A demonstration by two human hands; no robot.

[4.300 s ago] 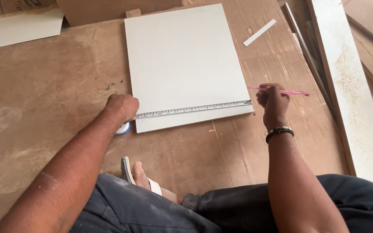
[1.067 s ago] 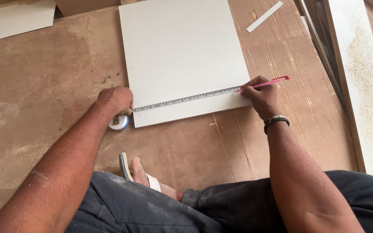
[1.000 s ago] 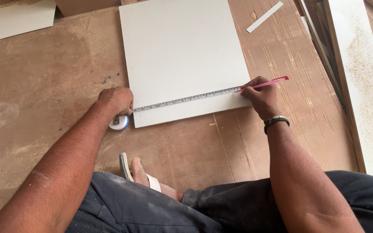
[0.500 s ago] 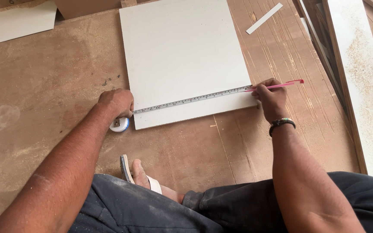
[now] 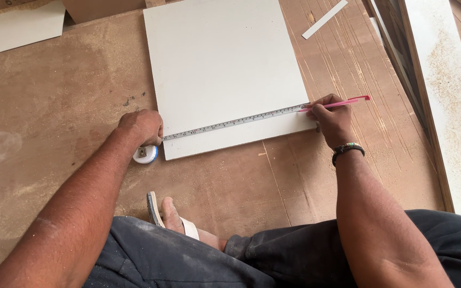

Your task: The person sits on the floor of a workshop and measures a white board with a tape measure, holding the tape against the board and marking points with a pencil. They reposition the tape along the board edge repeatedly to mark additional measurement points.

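A square white board (image 5: 225, 64) lies flat on a brown plywood sheet (image 5: 54, 122). A tape measure blade (image 5: 230, 122) is stretched across the board near its front edge. My left hand (image 5: 142, 127) presses the tape down at the board's left edge, with the round white and blue tape case (image 5: 145, 154) just below it. My right hand (image 5: 332, 120) sits at the board's right edge and grips a pink pencil (image 5: 342, 102), its tip at the tape's far end.
A long white plank (image 5: 444, 90) dusted with sawdust runs along the right. A thin white strip (image 5: 325, 19) lies at the back right, another white panel (image 5: 17, 26) at the back left. My sandalled foot (image 5: 169, 216) and dark trousers fill the front.
My right hand has slid right along the tape, from inside the board to its right edge, pencil still in it. The left hand and tape case have stayed put.
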